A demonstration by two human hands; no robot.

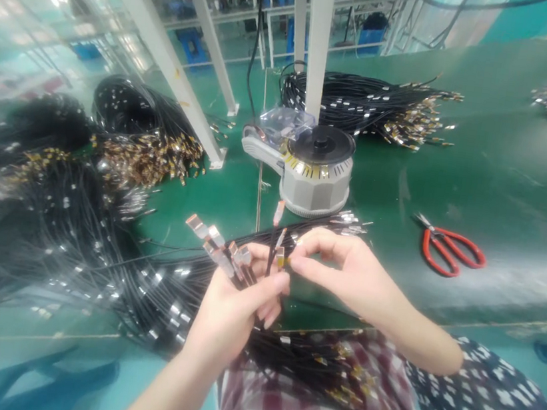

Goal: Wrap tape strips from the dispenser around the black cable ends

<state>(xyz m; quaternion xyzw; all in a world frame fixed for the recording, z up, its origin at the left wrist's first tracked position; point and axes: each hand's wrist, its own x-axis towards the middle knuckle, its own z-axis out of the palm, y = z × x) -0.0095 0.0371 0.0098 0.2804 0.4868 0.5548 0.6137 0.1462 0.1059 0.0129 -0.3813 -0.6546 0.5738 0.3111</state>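
My left hand [241, 295] is closed around a bunch of black cables whose flat silver connectors [220, 248] fan out above the fingers. One cable end [279, 214] stands upright apart from the others, its tip orange. Thumb and forefinger of my right hand [334, 260] are pinched together beside it, at a small yellow piece [281, 256] that looks like tape against a cable end. The palm-side fingers of the right hand are partly hidden. Just beyond both hands stands a round tape dispenser [315, 187] with a black top disc and short yellow strips around its rim.
Red-handled pliers [451, 250] lie to the right on the green tabletop [380, 199]. Black cable heaps [147, 128] cover the left side, and another coil [352, 101] lies behind the dispenser. More cables [313, 365] rest across my lap. White posts [317, 43] rise from the table.
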